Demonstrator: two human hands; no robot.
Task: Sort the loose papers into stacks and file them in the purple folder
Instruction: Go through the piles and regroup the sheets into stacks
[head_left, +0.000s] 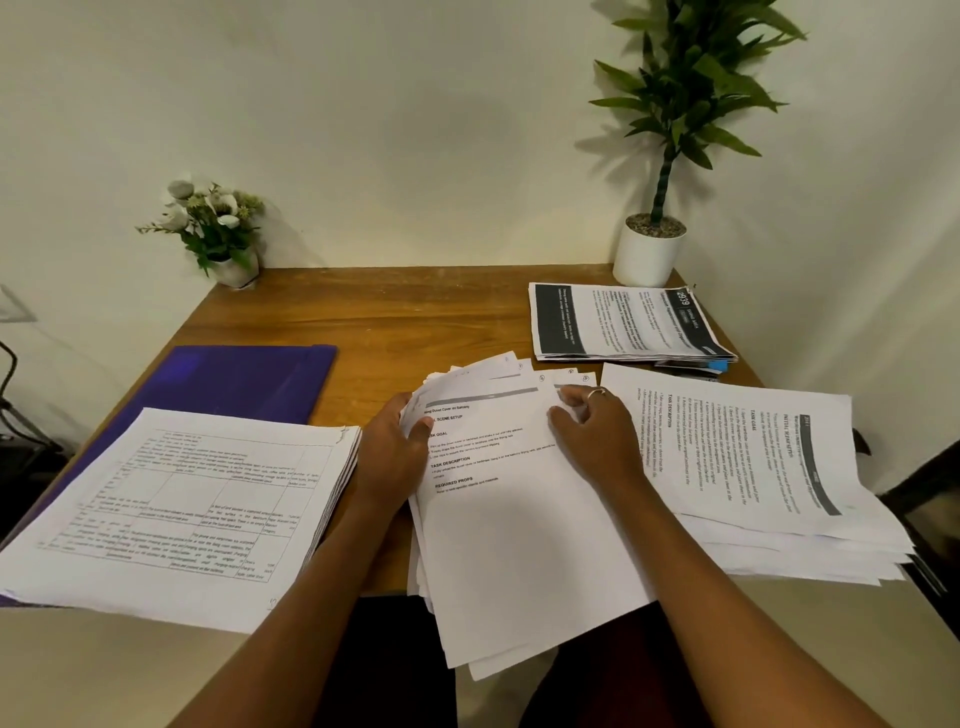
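At the near edge of the brown wooden table (395, 312), the left hand (392, 452) grips a fanned sheaf of white printed papers (519, 530), the right hand (597, 436) pinches its top sheet; the flat purple folder (249, 379) lies leftward

Desk corner of a small office or home study. A wooden table (363, 312) stands against plain cream walls (415, 130). Paperwork marks the use: a stack of tabulated forms (182, 499) at near left, lying partly over a purple folder (249, 379); a fanned sheaf of printed sheets (509, 509) overhanging the near edge; a spread pile of task sheets (753, 467) at right; a squared stack with dark headers (618, 322) at far right. Decoration is domestic: a small pot of white flowers (218, 228) at far left, a tall potted plant (649, 254) at far right
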